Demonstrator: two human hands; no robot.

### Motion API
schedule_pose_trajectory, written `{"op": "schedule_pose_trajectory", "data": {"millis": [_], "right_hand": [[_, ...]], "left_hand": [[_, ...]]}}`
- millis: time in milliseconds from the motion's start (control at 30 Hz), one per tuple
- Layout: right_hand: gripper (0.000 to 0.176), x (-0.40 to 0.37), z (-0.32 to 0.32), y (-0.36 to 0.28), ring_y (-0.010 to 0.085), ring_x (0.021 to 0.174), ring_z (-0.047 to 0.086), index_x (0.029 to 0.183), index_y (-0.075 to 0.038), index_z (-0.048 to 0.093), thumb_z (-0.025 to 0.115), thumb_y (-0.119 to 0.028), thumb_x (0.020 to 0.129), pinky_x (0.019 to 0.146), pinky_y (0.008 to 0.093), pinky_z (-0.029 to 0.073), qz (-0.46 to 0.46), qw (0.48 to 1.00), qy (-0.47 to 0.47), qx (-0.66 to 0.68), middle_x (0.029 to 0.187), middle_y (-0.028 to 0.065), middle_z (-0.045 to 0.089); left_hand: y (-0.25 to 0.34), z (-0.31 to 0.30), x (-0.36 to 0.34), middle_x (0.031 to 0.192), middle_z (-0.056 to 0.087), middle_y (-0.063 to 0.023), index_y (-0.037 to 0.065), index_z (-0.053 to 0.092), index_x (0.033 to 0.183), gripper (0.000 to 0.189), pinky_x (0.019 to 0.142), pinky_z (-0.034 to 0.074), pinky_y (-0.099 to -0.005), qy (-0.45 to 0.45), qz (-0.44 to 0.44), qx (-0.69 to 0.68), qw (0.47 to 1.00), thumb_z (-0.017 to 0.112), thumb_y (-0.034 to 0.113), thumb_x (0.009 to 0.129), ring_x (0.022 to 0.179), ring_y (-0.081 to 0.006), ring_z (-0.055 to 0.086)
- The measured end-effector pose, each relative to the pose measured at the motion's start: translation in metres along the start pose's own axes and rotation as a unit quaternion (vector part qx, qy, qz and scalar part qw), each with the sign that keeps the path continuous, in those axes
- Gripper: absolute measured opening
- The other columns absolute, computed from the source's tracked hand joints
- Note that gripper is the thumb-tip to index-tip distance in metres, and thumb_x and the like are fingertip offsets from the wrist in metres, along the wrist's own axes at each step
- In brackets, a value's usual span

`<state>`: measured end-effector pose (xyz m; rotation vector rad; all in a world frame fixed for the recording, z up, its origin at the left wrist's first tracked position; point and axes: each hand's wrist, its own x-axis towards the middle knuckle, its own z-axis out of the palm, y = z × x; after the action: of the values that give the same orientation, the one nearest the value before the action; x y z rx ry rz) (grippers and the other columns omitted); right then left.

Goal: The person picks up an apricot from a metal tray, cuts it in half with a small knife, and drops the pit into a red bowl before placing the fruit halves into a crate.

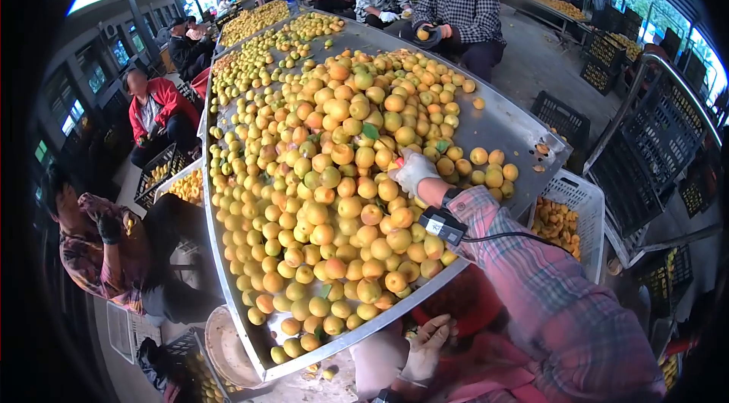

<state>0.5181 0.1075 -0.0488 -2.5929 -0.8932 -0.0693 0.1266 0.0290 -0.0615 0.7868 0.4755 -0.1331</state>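
A large heap of yellow-orange fruit (334,160) covers much of the metal sorting table (501,118). My right hand (414,172), in a whitish glove, reaches into the right side of the heap. Its fingers are bent against the fruit, and a small red thing shows at the fingertips. Below the table's front edge is my left hand (431,348), gloved with bare fingertips. Its fingers are curled together; anything in them is too small to tell. Beside it sits a red container (467,300), partly hidden by my right sleeve.
A white crate (596,213) of cut fruit stands right of the table. A pale basin (228,346) is at the front left corner. One person (106,251) sits at left, another in checked clothing (459,12) across the table. Black crates (562,116) stand at right.
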Motion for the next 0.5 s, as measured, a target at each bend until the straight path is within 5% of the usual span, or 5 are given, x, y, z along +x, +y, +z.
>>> {"op": "schedule_pose_trajectory", "data": {"millis": [100, 167, 200, 400, 500], "right_hand": [[0.039, -0.017, -0.05, -0.033, 0.0304, 0.068, 0.065, 0.109, -0.005, 0.057, 0.068, -0.026, 0.078, 0.059, 0.0385, 0.053, 0.161, 0.969, -0.053, 0.178, 0.093, 0.0161, 0.066], [0.041, -0.015, -0.031, 0.004, 0.0248, 0.061, 0.063, 0.114, -0.005, 0.055, 0.069, -0.022, 0.078, 0.049, 0.0337, 0.05, -0.031, 0.999, 0.006, 0.033, 0.086, 0.0121, 0.064], [0.045, -0.044, -0.086, -0.041, 0.0172, 0.054, 0.058, 0.119, -0.006, 0.053, 0.069, -0.018, 0.079, 0.044, 0.0273, 0.045, 0.21, 0.876, -0.092, 0.424, 0.081, 0.0081, 0.061], [0.07, -0.178, -0.131, -0.038, 0.0094, 0.052, 0.055, 0.143, -0.009, 0.037, 0.068, -0.008, 0.08, 0.041, 0.0229, 0.041, 0.09, 0.747, -0.172, 0.635, 0.07, 0.0037, 0.059], [0.072, -0.25, -0.141, -0.044, 0.0099, 0.058, 0.058, 0.144, -0.009, 0.036, 0.067, -0.004, 0.08, 0.04, 0.0213, 0.042, 0.1, 0.735, -0.193, 0.642, 0.09, 0.0064, 0.061]], "left_hand": [[-0.003, -0.005, 0.004, 0.122, 0.061, -0.0086, 0.004, 0.049, 0.131, 0.036, 0.087, 0.048, -0.0294, 0.005, 0.002, 0.018, 1.0, 0.054, 0.017, 0.098, 0.104, -0.0173, 0.059], [-0.005, -0.007, 0.002, 0.122, 0.061, -0.0086, 0.004, 0.049, 0.131, 0.036, 0.089, 0.048, -0.0294, 0.009, 0.004, 0.038, 0.999, 0.054, 0.017, 0.098, 0.104, -0.0173, 0.059], [-0.003, -0.006, 0.001, 0.122, 0.06, -0.0087, 0.003, 0.049, 0.131, 0.036, 0.09, 0.048, -0.0295, 0.005, 0.003, 0.025, 1.0, 0.054, 0.017, 0.098, 0.104, -0.0174, 0.059], [0.006, 0.005, -0.006, 0.126, 0.057, -0.0114, 0.001, 0.043, 0.136, 0.044, 0.093, 0.047, -0.0324, 0.006, 0.068, 0.002, 0.998, 0.055, 0.018, 0.097, 0.107, -0.0192, 0.058], [0.022, 0.02, -0.017, 0.132, 0.053, -0.0127, 0.0, 0.031, 0.144, 0.055, 0.099, 0.043, -0.0348, -0.009, 0.144, 0.006, 0.989, 0.052, 0.021, 0.098, 0.114, -0.0209, 0.054]]}}
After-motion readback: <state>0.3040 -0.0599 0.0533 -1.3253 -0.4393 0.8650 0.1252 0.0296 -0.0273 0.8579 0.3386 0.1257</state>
